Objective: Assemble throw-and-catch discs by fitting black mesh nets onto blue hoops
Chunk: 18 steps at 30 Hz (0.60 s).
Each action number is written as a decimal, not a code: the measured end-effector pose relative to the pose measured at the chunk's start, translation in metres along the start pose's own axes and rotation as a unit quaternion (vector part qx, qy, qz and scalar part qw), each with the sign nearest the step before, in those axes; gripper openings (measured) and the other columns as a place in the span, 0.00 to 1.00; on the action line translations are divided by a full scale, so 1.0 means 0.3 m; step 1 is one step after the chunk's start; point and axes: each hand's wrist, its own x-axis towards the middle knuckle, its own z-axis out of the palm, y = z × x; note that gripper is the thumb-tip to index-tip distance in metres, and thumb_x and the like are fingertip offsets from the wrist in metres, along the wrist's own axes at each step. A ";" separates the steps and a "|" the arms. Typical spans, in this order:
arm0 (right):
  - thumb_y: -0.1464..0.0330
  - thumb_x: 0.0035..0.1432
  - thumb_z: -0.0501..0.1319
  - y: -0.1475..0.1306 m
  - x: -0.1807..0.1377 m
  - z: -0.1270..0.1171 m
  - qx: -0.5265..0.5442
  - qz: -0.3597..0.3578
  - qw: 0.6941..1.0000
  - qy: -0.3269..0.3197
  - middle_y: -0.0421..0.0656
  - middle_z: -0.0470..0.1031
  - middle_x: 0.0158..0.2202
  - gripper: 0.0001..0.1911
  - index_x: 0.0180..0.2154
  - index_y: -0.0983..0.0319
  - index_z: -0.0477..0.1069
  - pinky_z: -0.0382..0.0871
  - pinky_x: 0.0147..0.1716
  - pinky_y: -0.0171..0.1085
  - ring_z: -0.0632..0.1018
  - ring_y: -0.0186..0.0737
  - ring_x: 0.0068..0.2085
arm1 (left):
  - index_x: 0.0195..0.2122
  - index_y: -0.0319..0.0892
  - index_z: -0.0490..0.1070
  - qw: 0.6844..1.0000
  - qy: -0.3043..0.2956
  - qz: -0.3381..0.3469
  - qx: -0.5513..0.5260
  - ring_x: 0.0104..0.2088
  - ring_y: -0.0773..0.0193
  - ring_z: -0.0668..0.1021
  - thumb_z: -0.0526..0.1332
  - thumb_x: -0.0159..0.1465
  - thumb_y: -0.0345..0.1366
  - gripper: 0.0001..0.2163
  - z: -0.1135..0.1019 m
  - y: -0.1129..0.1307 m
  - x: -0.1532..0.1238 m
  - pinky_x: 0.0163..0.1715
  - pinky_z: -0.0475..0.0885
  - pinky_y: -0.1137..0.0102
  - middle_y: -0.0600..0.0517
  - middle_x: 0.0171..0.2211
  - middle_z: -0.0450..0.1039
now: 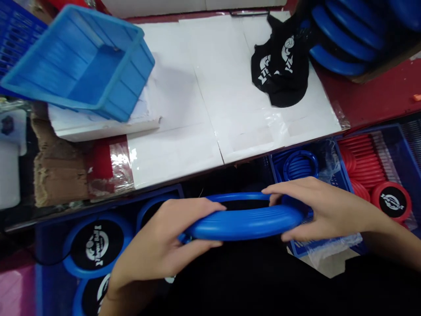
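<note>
A thick blue plastic ring (246, 224) is held nearly edge-on between my hands, in front of the table edge. My left hand (164, 241) grips its left side, thumb below and fingers on top. Round the right side of the ring, my right hand (322, 208) is closed in the same way. The ring's inside looks dark; what fills it cannot be made out. On the table, black fabric pieces with white print (279, 66) lie in a loose pile toward the back right.
An open blue bin (131, 83) sits tilted on a white box (108, 127) at back left. Below left, a crate holds blue-rimmed discs (95, 245) with black printed centres. Below right are crates of blue rings (301, 166) and red rings (362, 153). More blue rings (345, 30) fill a box behind.
</note>
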 end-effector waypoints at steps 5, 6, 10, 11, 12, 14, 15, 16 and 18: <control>0.67 0.64 0.65 0.099 -0.039 0.041 -0.014 -0.064 0.996 0.064 0.47 0.81 0.51 0.19 0.56 0.58 0.73 0.74 0.55 0.43 0.81 0.46 0.54 | 0.52 0.47 0.79 0.987 0.076 0.041 -0.132 0.37 0.53 0.85 0.69 0.66 0.48 0.16 -0.018 -0.159 -0.094 0.39 0.81 0.64 0.47 0.38 0.85; 0.68 0.65 0.65 0.109 -0.035 0.057 -0.015 -0.082 0.993 0.080 0.47 0.81 0.50 0.18 0.57 0.59 0.73 0.74 0.55 0.42 0.81 0.45 0.53 | 0.51 0.46 0.79 0.983 0.072 0.044 -0.163 0.37 0.53 0.85 0.68 0.67 0.47 0.16 -0.011 -0.176 -0.099 0.39 0.81 0.63 0.46 0.38 0.84; 0.62 0.69 0.65 0.114 -0.001 0.110 0.003 -0.126 0.984 0.129 0.45 0.81 0.44 0.20 0.59 0.60 0.69 0.75 0.45 0.36 0.81 0.39 0.42 | 0.52 0.44 0.78 0.988 0.075 0.015 -0.131 0.39 0.54 0.85 0.68 0.68 0.48 0.17 0.021 -0.171 -0.081 0.40 0.81 0.64 0.45 0.39 0.83; 0.60 0.70 0.65 0.112 0.008 0.119 0.003 -0.135 0.981 0.138 0.45 0.81 0.44 0.22 0.60 0.60 0.68 0.75 0.44 0.36 0.81 0.38 0.41 | 0.52 0.44 0.78 0.994 0.074 0.010 -0.085 0.39 0.54 0.85 0.68 0.67 0.49 0.18 0.029 -0.156 -0.070 0.41 0.81 0.65 0.45 0.41 0.83; 0.58 0.70 0.65 0.109 0.017 0.126 -0.003 -0.144 0.979 0.145 0.45 0.81 0.44 0.23 0.61 0.60 0.68 0.75 0.43 0.36 0.81 0.38 0.41 | 0.53 0.44 0.78 0.997 0.067 0.010 -0.038 0.40 0.54 0.85 0.69 0.67 0.50 0.19 0.037 -0.138 -0.058 0.41 0.81 0.65 0.45 0.42 0.83; 0.55 0.70 0.64 0.107 0.029 0.138 -0.034 -0.158 0.974 0.156 0.47 0.81 0.44 0.26 0.63 0.61 0.67 0.75 0.43 0.37 0.81 0.40 0.42 | 0.55 0.44 0.77 0.998 0.044 0.029 0.029 0.40 0.55 0.86 0.68 0.68 0.51 0.21 0.054 -0.103 -0.031 0.42 0.81 0.66 0.45 0.43 0.84; 0.54 0.70 0.63 0.108 0.033 0.144 -0.053 -0.163 0.972 0.161 0.47 0.81 0.43 0.27 0.62 0.62 0.67 0.76 0.42 0.38 0.81 0.40 0.42 | 0.57 0.43 0.76 0.997 0.032 0.045 0.048 0.40 0.56 0.86 0.67 0.69 0.50 0.21 0.065 -0.088 -0.017 0.42 0.81 0.67 0.44 0.43 0.84; 0.54 0.70 0.62 0.110 0.036 0.150 -0.069 -0.167 0.969 0.166 0.48 0.81 0.43 0.27 0.62 0.63 0.67 0.76 0.41 0.38 0.81 0.41 0.41 | 0.59 0.42 0.74 0.996 0.022 0.061 0.060 0.39 0.56 0.86 0.65 0.70 0.49 0.21 0.075 -0.076 -0.004 0.42 0.81 0.67 0.44 0.43 0.84; 0.53 0.71 0.62 0.115 0.036 0.159 -0.090 -0.170 0.965 0.176 0.49 0.81 0.42 0.27 0.61 0.64 0.68 0.76 0.40 0.38 0.81 0.41 0.40 | 0.61 0.40 0.73 0.993 0.016 0.085 0.079 0.39 0.56 0.86 0.64 0.72 0.46 0.21 0.098 -0.060 0.018 0.41 0.82 0.66 0.43 0.43 0.84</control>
